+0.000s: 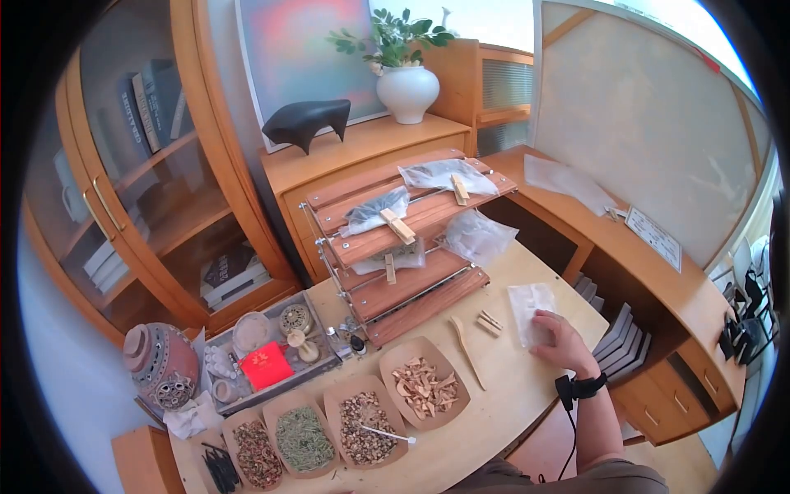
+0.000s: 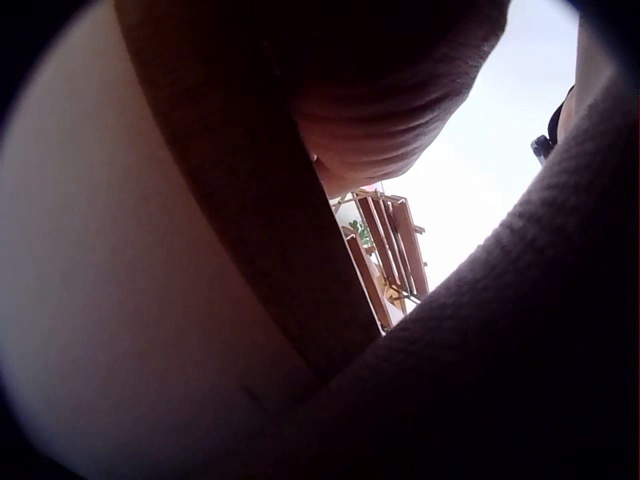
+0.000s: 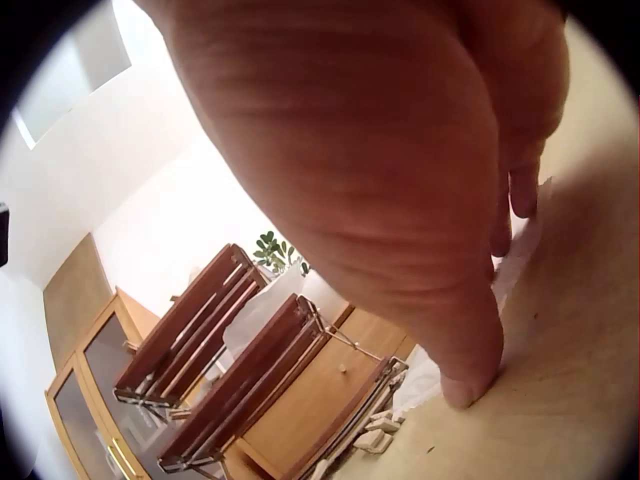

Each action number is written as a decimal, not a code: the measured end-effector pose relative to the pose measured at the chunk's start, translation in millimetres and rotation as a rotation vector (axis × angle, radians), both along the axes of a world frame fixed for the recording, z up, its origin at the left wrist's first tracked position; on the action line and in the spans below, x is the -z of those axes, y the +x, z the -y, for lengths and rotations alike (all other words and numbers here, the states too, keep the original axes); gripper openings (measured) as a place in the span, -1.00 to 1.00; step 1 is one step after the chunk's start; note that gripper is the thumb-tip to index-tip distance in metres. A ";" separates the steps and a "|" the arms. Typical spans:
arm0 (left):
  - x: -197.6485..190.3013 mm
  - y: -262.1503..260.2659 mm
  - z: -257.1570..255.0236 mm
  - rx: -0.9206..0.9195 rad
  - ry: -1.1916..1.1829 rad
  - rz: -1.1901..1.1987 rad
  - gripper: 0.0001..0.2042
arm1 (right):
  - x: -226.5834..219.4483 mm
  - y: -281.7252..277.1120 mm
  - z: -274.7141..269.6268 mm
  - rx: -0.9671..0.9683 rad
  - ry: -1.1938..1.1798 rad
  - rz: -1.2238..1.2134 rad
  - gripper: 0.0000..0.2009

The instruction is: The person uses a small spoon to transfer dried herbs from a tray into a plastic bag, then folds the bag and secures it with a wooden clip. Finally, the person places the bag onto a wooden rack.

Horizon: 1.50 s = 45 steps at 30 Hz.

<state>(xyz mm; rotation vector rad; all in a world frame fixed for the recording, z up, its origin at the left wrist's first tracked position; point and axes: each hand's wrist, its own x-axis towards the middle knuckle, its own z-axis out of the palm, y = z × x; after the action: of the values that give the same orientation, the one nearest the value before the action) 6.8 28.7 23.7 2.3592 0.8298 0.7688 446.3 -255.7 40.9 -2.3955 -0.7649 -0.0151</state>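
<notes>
A small clear plastic bag (image 1: 527,300) lies flat on the light wooden table, right of two wooden clothespins (image 1: 489,323). Over its right part is my right hand (image 1: 566,344), fingers slightly bent and spread. In the right wrist view, the thumb of the right hand (image 3: 400,190) touches down beside the bag (image 3: 515,265), apart from the other fingers, whose tips rest at it. My left hand (image 2: 390,125) shows only as a dark, close part in the left wrist view; its fingers are hidden.
A tiered wooden rack (image 1: 395,284) holds several clipped bags. Paper trays of wood chips (image 1: 424,387), mixed dried pieces (image 1: 368,428), green herbs (image 1: 304,439) and dried petals (image 1: 257,454) line the front. A wooden scoop (image 1: 467,354) and a grey tray (image 1: 329,362) lie near the rack.
</notes>
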 end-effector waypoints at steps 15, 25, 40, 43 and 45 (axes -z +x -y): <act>3.5 2.2 1.0 -0.058 0.012 0.099 -0.91 | -77.7 -12.9 -13.4 0.217 0.966 0.287 -0.89; 0.1 3.0 4.9 -0.093 0.078 0.240 -0.91 | -124.2 -89.8 -161.7 -0.639 1.165 -0.481 -0.97; -42.9 16.7 19.0 -0.098 -0.361 0.625 -0.78 | -122.4 -121.8 -245.1 -1.005 0.739 -0.611 -0.89; -60.0 20.5 4.6 0.153 -0.456 0.741 -0.79 | -124.8 -122.5 -243.3 -1.007 0.714 -0.635 -0.88; -68.5 28.4 13.2 0.060 -0.494 0.733 -0.80 | -122.7 -127.4 -244.8 -1.027 0.733 -0.627 -0.88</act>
<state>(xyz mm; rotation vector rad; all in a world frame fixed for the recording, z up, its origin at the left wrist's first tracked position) 35.2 15.4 92.2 1.4924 0.5361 1.1423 318.9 -10.9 163.6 -1.0359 -1.2783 0.6993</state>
